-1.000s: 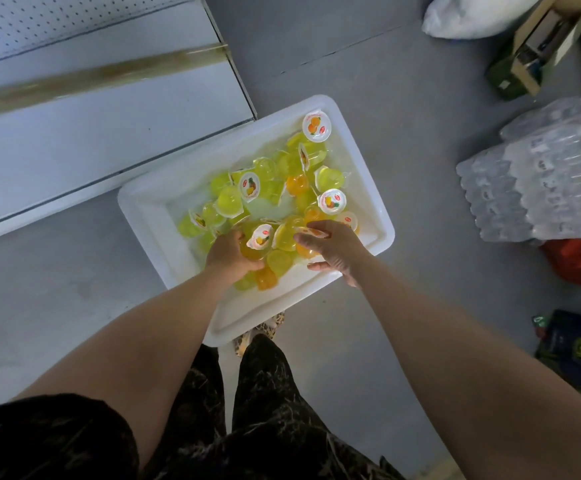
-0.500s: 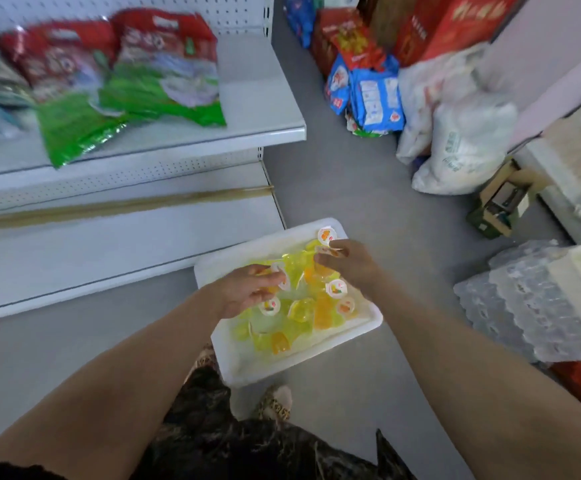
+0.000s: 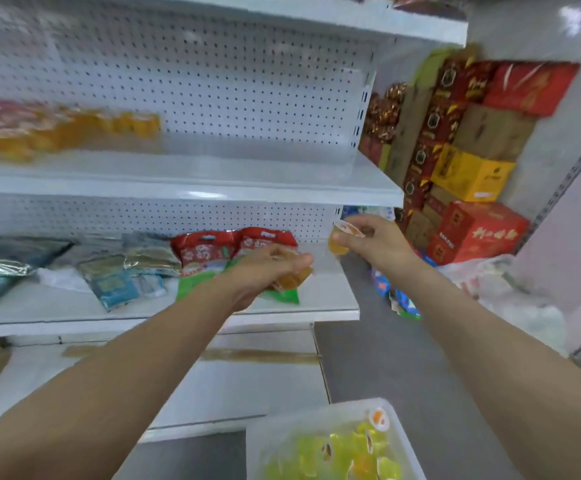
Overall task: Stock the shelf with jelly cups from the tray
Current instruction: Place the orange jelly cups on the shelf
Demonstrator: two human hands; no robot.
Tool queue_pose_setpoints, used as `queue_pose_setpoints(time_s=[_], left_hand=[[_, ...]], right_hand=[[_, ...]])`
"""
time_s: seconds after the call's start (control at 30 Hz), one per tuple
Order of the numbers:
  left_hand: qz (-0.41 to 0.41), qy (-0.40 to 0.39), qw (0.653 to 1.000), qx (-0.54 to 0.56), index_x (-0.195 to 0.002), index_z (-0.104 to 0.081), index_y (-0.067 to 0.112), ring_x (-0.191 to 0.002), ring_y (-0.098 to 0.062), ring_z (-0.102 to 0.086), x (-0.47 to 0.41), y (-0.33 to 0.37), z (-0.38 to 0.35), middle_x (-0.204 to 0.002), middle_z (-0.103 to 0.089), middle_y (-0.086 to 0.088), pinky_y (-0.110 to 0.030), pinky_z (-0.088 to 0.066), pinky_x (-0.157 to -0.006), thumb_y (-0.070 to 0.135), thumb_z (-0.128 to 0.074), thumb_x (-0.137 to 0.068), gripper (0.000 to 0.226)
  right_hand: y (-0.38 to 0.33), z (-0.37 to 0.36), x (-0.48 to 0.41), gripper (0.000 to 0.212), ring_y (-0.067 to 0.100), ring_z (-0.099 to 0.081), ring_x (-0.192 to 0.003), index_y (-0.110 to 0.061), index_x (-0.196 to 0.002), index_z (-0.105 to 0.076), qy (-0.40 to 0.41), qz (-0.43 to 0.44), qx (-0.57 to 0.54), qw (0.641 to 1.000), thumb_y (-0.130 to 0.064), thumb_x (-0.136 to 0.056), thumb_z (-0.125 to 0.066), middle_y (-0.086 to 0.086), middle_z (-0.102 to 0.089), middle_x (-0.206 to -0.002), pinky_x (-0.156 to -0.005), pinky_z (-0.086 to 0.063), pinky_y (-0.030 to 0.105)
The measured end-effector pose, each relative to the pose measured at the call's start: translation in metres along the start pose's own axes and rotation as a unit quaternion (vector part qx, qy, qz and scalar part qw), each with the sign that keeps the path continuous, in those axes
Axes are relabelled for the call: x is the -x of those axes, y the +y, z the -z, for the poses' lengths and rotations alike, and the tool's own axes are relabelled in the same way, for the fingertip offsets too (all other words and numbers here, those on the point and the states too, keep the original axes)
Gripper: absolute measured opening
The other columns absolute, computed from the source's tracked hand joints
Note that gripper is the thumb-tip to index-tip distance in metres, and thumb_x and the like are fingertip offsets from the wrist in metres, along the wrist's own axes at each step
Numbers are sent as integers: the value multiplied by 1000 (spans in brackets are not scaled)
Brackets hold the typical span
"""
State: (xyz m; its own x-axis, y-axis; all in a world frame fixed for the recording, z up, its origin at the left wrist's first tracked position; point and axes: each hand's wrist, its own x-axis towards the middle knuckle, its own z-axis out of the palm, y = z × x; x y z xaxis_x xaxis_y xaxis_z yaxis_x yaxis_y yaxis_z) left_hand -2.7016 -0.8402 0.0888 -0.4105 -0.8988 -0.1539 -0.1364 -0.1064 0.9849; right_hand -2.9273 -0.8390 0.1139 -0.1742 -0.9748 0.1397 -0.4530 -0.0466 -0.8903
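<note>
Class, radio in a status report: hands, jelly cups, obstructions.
Left hand grips orange jelly cup. Right hand pinches second cup. Snack bags lie on shelf ahead.

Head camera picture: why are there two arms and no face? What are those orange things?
The camera sits on a person's head, so you see what they see: their own two arms reaching out. The left hand holds an amber jelly cup, and the right hand pinches an orange jelly cup. Low down, a white tray holds more yellow and green cups. In front stands a white shelf with snack bags lying on it.
</note>
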Motion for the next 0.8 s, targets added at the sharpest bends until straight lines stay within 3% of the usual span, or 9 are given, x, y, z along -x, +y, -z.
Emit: queue_pose_setpoints(time_s=[0.1, 0.23, 0.37, 0.47, 0.6, 0.73, 0.8], left_hand=[[-40, 20, 998, -49, -91, -72, 16, -73, -11, -67, -4, 39, 45, -82, -76, 3, -17, -52, -67, 32, -76, -79, 21], [-65, 74, 988, -117, -100, -74, 16, -73, 0, -68, -20, 73, 123, -91, -75, 3, -10, -49, -60, 30, -83, -74, 31], [-59, 125, 980, -141, -94, -70, 13, -96, -17, -68, -40, 101, 208, -101, -70, -4, -33, -56, -89, 23, -90, -67, 36], [-36, 129, 964, -228, -98, -68, 6, -102, -25, -66, -56, 121, 270, -99, -66, -8, -43, -54, -94, 27, -91, -61, 48], [-9, 147, 906, -397, -107, -63, 9, -102, -26, -59, -76, 142, 338, -110, -62, -10, -32, -44, -77, 25, -80, -70, 44], [12, 151, 846, -512, -122, -61, 14, -110, -20, -56, -96, 158, 390, -120, -58, -2, -26, -45, -84, 28, -77, -77, 50], [40, 151, 814, -559, -127, -58, 14, -112, -21, -57, -106, 159, 413, -126, -57, -1, -25, -44, -79, 30, -75, -80, 53]], right_hand=[[-56, -22, -29, 49, 8, -62, -81, -14, -121, -64, -7, 48, 0, 999, -24, -77, -83, 6, -64, -114, -57, -47, 7], [-112, -65, -67, 55, 14, -62, -80, -21, -125, -58, -33, 88, 11, 995, -26, -77, -83, 7, -62, -110, -58, -51, 16], [-152, -123, -110, 56, 16, -62, -88, -27, -123, -57, -59, 109, 8, 992, -28, -74, -85, 6, -60, -113, -69, -52, 24], [-174, -169, -141, 57, 18, -62, -92, -29, -123, -57, -72, 115, 9, 991, -30, -73, -85, 4, -59, -114, -76, -55, 30], [-192, -229, -174, 60, 17, -61, -91, -26, -124, -56, -91, 110, 23, 990, -27, -72, -86, 1, -58, -106, -86, -53, 35], [-200, -284, -202, 62, 17, -60, -97, -26, -127, -52, -114, 105, 64, 986, -27, -74, -85, 0, -59, -109, -81, -46, 24], [-203, -308, -216, 66, 19, -61, -102, -24, -130, -50, -123, 99, 73, 985, -27, -74, -85, 2, -60, -115, -84, -48, 25]])
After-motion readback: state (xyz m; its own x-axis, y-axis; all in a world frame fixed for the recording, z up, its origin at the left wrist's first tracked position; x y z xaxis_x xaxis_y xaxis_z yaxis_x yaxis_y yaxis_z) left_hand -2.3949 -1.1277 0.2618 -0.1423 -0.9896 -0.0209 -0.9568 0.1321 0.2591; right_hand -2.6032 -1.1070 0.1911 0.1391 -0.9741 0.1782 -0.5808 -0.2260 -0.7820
